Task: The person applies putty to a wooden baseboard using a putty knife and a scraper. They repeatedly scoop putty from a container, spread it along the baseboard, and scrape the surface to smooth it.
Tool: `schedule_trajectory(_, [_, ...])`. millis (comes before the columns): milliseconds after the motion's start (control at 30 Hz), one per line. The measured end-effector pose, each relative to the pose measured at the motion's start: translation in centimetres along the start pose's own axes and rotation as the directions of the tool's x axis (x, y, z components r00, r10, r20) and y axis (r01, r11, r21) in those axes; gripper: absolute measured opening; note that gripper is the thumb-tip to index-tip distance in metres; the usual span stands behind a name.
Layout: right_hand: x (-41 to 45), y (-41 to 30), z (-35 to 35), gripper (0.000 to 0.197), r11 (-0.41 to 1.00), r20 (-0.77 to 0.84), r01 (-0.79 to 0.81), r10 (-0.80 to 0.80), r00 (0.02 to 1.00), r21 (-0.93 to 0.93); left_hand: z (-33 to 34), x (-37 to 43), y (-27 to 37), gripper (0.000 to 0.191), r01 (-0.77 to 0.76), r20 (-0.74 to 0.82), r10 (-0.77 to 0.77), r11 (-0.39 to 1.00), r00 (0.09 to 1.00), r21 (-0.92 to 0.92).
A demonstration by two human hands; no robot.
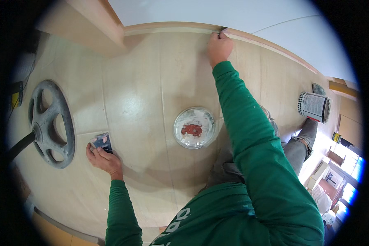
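Note:
My left hand is shut on a small dark flat spreader with pinkish filler on its face, held low above the floor at the left. My right hand reaches to the baseboard at the foot of the white wall. Its fingers are closed round a small dark tool, mostly hidden, whose edge meets the wood trim. Between my arms, a round clear lid or dish smeared with white and reddish filler lies on the light wood-look floor.
A grey pedestal base with a dark post stands at the left. A wooden post rises at the upper left. At the right, a metal can bearing writing lies beside my leg, near a small dark pad. Shelving and windows show beyond.

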State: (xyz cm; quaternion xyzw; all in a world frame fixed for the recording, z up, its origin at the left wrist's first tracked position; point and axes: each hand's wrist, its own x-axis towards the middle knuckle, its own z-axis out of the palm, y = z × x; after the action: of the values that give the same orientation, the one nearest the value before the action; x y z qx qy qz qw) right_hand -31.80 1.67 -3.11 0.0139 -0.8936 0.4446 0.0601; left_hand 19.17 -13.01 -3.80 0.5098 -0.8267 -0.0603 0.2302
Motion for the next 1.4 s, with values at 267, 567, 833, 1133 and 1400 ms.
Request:
schedule_trajectory(267, [-2.4,-2.5,4.5,0.024,0.986,-0.016,-0.008,0.010,1.000,0.168,0.3,0.4,0.5,0.036,-0.041,-0.012,0.041,0.999,0.999,0.004])
schedule_trajectory(567, [-1.2,1.3,-1.6,0.028,1.000,-0.149,0.023,-0.020,0.989,0.019,0.1,0.1,0.0,0.037,-0.018,-0.011,0.018,1.000,1.000,0.000])
schedule_trajectory(833, [2.5,3.6,-3.1,0.028,0.997,-0.072,-0.081,0.082,0.994,0.012,0.1,-0.2,-0.2,0.035,0.022,0.015,-0.022,0.999,1.000,0.049])
schedule_trajectory(1133, [1.8,3.9,-0.2,0.023,0.988,0.058,0.015,-0.024,0.998,0.152,0.2,0.0,0.2,0.035,0.012,0.021,-0.013,0.999,1.000,0.046])
schedule_trajectory(1400, [-1.6,-1.7,0.9,0.027,0.986,0.165,-0.030,0.002,0.986,0.166,0.0,-0.1,0.0,0.036,0.015,0.014,-0.015,0.998,1.000,0.054])
